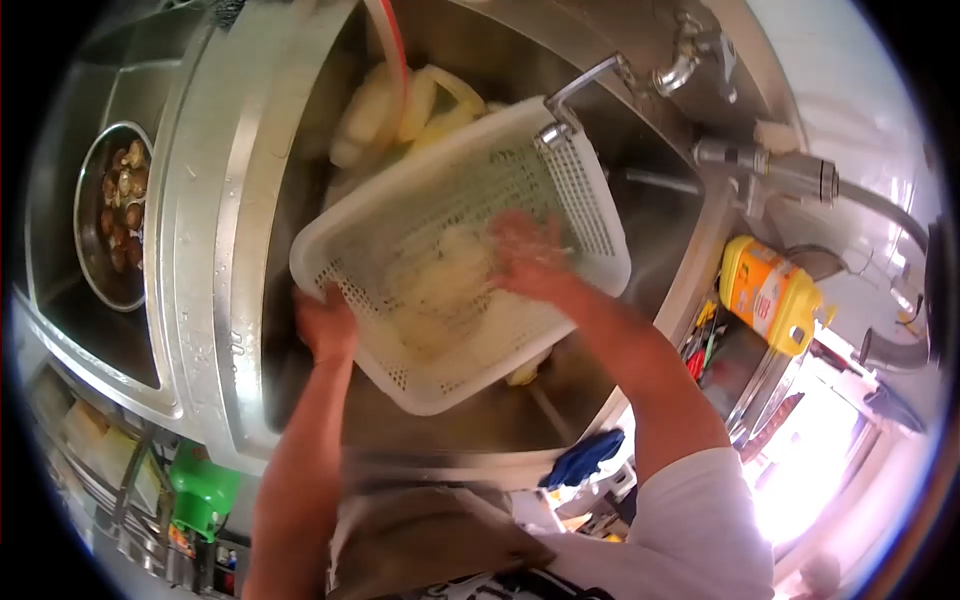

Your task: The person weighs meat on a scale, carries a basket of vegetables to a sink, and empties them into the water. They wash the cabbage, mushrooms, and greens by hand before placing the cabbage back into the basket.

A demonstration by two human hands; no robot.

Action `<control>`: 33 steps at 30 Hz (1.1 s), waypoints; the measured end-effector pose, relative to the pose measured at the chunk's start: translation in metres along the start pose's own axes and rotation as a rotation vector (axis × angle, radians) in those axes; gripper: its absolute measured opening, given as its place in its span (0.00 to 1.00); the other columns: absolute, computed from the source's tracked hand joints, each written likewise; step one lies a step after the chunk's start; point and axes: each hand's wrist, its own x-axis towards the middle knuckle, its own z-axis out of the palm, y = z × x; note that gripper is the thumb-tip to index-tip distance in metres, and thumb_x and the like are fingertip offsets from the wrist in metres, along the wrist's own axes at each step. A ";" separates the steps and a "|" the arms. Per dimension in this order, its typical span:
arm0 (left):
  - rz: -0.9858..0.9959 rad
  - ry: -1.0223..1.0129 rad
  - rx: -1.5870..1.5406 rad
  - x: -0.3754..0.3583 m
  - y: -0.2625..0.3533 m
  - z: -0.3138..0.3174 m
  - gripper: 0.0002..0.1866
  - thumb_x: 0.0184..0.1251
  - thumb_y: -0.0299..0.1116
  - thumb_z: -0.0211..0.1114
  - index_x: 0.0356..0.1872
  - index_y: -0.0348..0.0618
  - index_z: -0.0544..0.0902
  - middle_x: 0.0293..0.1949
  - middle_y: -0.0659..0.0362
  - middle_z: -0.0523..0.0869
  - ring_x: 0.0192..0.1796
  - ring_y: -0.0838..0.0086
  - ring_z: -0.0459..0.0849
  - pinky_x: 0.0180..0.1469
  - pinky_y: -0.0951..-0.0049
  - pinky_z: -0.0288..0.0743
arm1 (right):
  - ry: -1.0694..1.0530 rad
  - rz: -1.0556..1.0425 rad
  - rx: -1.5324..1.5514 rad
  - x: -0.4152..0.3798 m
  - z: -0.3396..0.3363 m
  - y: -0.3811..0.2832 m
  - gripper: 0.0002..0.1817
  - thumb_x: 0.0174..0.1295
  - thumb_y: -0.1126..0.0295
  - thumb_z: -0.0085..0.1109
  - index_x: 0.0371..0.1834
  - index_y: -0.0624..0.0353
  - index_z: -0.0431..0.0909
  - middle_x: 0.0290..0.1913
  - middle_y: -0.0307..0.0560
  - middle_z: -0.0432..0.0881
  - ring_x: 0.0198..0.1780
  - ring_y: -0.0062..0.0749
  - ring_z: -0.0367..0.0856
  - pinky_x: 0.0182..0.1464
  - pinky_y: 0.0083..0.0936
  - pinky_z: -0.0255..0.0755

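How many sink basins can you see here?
2. The larger basin is beneath the white perforated basket; the smaller basin, at the picture's left, holds a round metal bowl. Others could be outside the view.

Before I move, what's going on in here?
A person is working over the sink. Their left hand holds the basket at its edge, while their right hand is inside, blurred, at some pale stuff too hazy to name. The tap reaches over the basket's far corner. Off to the left, a pan holds brown pieces.
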 end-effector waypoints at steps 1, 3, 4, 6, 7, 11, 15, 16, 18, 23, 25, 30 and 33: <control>0.104 -0.003 0.069 0.008 -0.011 0.007 0.19 0.60 0.30 0.61 0.49 0.28 0.72 0.42 0.40 0.83 0.46 0.51 0.83 0.48 0.60 0.76 | 0.001 0.007 -0.082 0.010 -0.002 0.027 0.37 0.58 0.48 0.52 0.69 0.54 0.61 0.69 0.52 0.61 0.70 0.52 0.56 0.66 0.61 0.49; 0.210 -0.006 0.200 0.014 -0.035 0.010 0.19 0.60 0.30 0.61 0.49 0.29 0.71 0.43 0.39 0.82 0.46 0.49 0.82 0.48 0.59 0.75 | 0.096 0.247 -0.077 0.044 0.012 0.024 0.37 0.58 0.48 0.53 0.69 0.55 0.61 0.71 0.55 0.59 0.71 0.53 0.54 0.67 0.61 0.49; 0.216 -0.007 0.246 0.011 -0.027 0.004 0.18 0.61 0.30 0.60 0.48 0.29 0.71 0.43 0.39 0.82 0.46 0.48 0.82 0.48 0.58 0.75 | 0.142 0.366 -0.064 0.060 0.019 0.015 0.37 0.58 0.48 0.53 0.69 0.56 0.61 0.71 0.56 0.57 0.71 0.54 0.53 0.67 0.61 0.49; 0.074 0.004 0.227 0.001 0.000 0.006 0.17 0.61 0.31 0.60 0.46 0.29 0.71 0.43 0.37 0.81 0.47 0.45 0.81 0.48 0.57 0.75 | 0.285 0.520 -0.033 0.100 0.034 -0.029 0.34 0.58 0.50 0.53 0.65 0.56 0.64 0.68 0.57 0.60 0.69 0.54 0.56 0.66 0.58 0.51; 0.072 0.032 0.222 0.005 0.003 0.006 0.17 0.61 0.32 0.60 0.46 0.29 0.70 0.43 0.36 0.81 0.47 0.44 0.81 0.48 0.56 0.75 | 0.348 0.485 -0.026 0.122 0.041 -0.059 0.32 0.57 0.51 0.53 0.64 0.57 0.65 0.67 0.57 0.61 0.68 0.54 0.57 0.65 0.57 0.53; 0.150 0.043 0.258 0.022 -0.021 0.022 0.19 0.61 0.34 0.60 0.46 0.30 0.69 0.41 0.34 0.81 0.46 0.41 0.80 0.47 0.53 0.74 | 0.246 0.127 0.041 0.140 0.055 -0.123 0.26 0.57 0.55 0.52 0.57 0.58 0.70 0.61 0.58 0.67 0.64 0.53 0.63 0.63 0.51 0.57; 0.260 0.025 0.337 0.042 -0.039 0.026 0.19 0.60 0.35 0.61 0.46 0.31 0.70 0.40 0.37 0.82 0.44 0.42 0.81 0.45 0.54 0.75 | 0.038 -0.061 0.000 0.108 -0.022 -0.075 0.21 0.56 0.59 0.52 0.50 0.60 0.75 0.55 0.59 0.72 0.59 0.53 0.68 0.61 0.46 0.62; 0.274 0.023 0.352 0.040 -0.041 0.026 0.19 0.60 0.35 0.62 0.46 0.31 0.71 0.39 0.38 0.83 0.43 0.43 0.82 0.45 0.55 0.76 | 0.042 -0.023 -0.067 0.099 -0.038 -0.051 0.20 0.56 0.60 0.52 0.48 0.60 0.76 0.54 0.60 0.73 0.58 0.52 0.69 0.60 0.45 0.63; 0.228 0.043 0.307 0.026 -0.022 0.017 0.17 0.59 0.36 0.63 0.41 0.31 0.75 0.37 0.40 0.84 0.41 0.46 0.83 0.44 0.57 0.76 | 0.046 0.072 -0.176 0.075 -0.052 0.003 0.17 0.56 0.62 0.52 0.44 0.61 0.79 0.51 0.60 0.76 0.56 0.52 0.72 0.59 0.42 0.65; 0.151 0.060 0.136 0.017 0.023 0.001 0.17 0.57 0.39 0.65 0.31 0.31 0.80 0.32 0.44 0.85 0.37 0.53 0.85 0.41 0.60 0.76 | 0.139 0.241 -0.468 -0.011 0.018 0.011 0.27 0.60 0.65 0.51 0.61 0.70 0.67 0.63 0.64 0.67 0.61 0.60 0.67 0.62 0.50 0.61; 0.127 0.040 -0.018 0.026 0.025 0.002 0.17 0.57 0.40 0.65 0.29 0.31 0.80 0.30 0.45 0.85 0.35 0.55 0.85 0.40 0.61 0.75 | -0.097 0.636 -0.322 -0.033 0.061 -0.059 0.28 0.61 0.68 0.51 0.63 0.72 0.65 0.64 0.63 0.66 0.62 0.61 0.66 0.60 0.53 0.62; 0.102 0.096 0.004 0.010 0.020 0.002 0.18 0.58 0.40 0.65 0.34 0.30 0.81 0.33 0.46 0.85 0.35 0.61 0.84 0.40 0.63 0.74 | -0.274 -0.086 0.644 0.024 0.051 -0.179 0.07 0.45 0.70 0.57 0.22 0.63 0.81 0.27 0.60 0.80 0.28 0.51 0.79 0.33 0.42 0.72; -0.037 0.057 -0.200 0.005 0.034 -0.011 0.17 0.60 0.38 0.64 0.38 0.30 0.80 0.38 0.49 0.85 0.38 0.61 0.84 0.42 0.64 0.75 | -0.228 -0.089 0.970 0.058 -0.018 -0.199 0.10 0.50 0.69 0.57 0.32 0.65 0.79 0.33 0.63 0.79 0.34 0.51 0.78 0.39 0.39 0.72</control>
